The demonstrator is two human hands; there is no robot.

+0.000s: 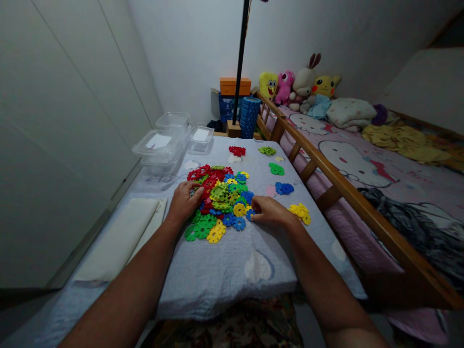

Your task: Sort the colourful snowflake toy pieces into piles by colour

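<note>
In the head view, your left hand [184, 199] bends over the left edge of the mixed pile of notched pieces [221, 193], which lies on the cloth-covered table [213, 275]. Your right hand [267, 210] has curled fingers at the pile's right edge, by a blue piece [250, 216]. Whether either hand grips something, I cannot tell; fingers hide it. You seem to be picking through the pile; overlapping pieces probably call for a light, exact pinch.
</note>
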